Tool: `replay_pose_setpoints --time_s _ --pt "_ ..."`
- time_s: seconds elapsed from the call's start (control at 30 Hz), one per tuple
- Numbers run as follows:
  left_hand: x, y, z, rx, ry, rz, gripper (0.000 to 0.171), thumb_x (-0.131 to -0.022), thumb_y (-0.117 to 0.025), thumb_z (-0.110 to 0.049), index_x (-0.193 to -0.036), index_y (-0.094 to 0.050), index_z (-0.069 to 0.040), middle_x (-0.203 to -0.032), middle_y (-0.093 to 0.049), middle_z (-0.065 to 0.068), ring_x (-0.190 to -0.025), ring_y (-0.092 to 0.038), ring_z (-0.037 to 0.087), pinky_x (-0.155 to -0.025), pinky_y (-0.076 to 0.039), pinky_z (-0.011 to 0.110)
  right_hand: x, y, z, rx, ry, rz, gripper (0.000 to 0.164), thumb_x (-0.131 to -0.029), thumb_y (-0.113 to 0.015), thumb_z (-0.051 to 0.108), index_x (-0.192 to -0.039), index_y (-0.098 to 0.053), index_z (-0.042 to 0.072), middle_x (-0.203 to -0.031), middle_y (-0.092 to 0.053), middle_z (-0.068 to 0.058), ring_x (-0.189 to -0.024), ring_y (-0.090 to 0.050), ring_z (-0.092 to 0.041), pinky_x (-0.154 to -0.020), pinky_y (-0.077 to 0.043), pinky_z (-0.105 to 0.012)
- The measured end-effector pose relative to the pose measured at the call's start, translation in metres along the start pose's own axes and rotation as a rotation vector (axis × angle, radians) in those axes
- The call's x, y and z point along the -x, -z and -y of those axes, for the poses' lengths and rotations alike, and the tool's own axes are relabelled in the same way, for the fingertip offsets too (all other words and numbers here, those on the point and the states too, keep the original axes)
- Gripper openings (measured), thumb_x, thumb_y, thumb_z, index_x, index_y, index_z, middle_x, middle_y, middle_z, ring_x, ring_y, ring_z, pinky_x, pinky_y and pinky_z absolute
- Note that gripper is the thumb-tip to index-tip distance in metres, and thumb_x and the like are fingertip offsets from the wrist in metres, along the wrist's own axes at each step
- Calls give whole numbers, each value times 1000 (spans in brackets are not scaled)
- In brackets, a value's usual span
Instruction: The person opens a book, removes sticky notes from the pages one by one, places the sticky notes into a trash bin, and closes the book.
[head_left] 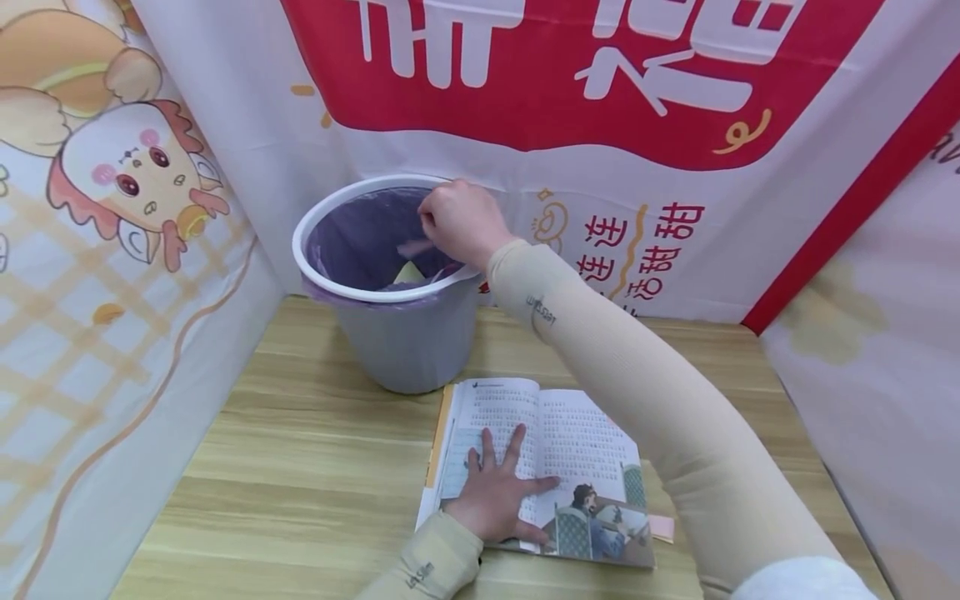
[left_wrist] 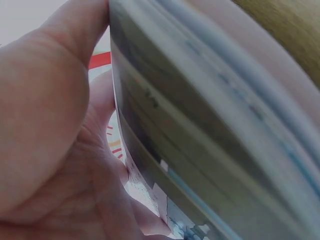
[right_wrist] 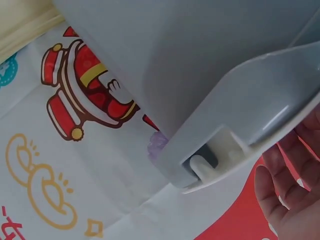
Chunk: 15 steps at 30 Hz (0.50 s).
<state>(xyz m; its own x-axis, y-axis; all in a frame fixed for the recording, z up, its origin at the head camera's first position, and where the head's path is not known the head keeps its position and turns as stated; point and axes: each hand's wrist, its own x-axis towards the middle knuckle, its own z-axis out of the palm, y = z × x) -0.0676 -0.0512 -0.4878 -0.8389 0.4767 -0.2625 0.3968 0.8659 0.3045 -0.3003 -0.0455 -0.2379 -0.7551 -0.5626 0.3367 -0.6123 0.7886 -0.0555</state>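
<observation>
My left hand [head_left: 498, 498] lies with spread fingers across the left page and the middle fold of an open book [head_left: 581, 433]. In the left wrist view, the palm and fingers stand beside the edges of the book's pages [left_wrist: 200, 130]. My right hand [head_left: 467, 221] is over the right rim of a grey trash bin [head_left: 408, 342], its fingers pointing down inside. A small blurred pinkish piece [head_left: 415, 247] shows just below the fingertips, seemingly apart from them. The right wrist view shows the fingers of the right hand [right_wrist: 295, 185] loosely bent beyond the rim, with their tips partly hidden.
A purple liner [head_left: 352, 229] lines the bin, with a pale yellow-green scrap [head_left: 408, 273] inside. A pink slip [head_left: 662, 527] sticks out at the book's lower right. Printed cloth [head_left: 600, 125] hangs behind and at both sides of the wooden tabletop [head_left: 285, 467].
</observation>
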Motion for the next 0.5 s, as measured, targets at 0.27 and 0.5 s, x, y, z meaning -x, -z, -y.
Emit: replay_pose_setpoints --time_s 0.27,0.5 --pt "1 4 -2 -17 -6 7 82 -60 -63 -76 -137 -44 -59 -166 5 14 -139 -5 65 -104 -22 75 10 5 -13 -22 0 -13 32 -93 -51 26 -107 -78 17 -102 -75 -1 -98 -69 -20 -90 -52 -31" --pt "1 1 2 -24 -13 7 81 -61 -62 -76 -138 -42 -59 -166 6 13 -139 -5 66 -103 -25 74 39 27 -33 -94 -93 -20 36 -91 -59 33 -120 -73 16 -107 -71 -3 -100 -62 -18 -90 -52 -27"
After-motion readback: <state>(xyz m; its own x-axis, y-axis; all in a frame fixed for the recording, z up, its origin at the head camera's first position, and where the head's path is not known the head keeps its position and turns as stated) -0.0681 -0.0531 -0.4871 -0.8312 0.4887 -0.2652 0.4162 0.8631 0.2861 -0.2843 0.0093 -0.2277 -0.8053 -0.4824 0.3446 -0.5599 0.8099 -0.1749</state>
